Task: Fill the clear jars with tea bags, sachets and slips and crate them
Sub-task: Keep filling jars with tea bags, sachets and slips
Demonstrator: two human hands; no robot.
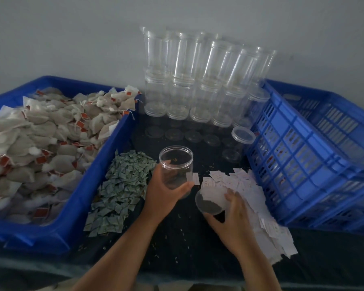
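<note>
Left hand (pixel 164 191) grips an open clear jar (pixel 176 162) upright. Just right of that grip, right hand (pixel 233 213) clasps a clear lid (pixel 208 206) over white slips (pixel 246 185).

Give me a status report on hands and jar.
Left hand grips open jar, upright, nearly empty. Right hand holds lid over white slips. Jar mouth unobstructed.

Tea bags (pixel 40 143) heaped in tub (pixel 76 208), L; sachets (pixel 122 185) beside; slips (pixel 254 192) by crate (pixel 303 164), R; jars (pixel 189 66) stacked behind, prob. two-high.
</note>
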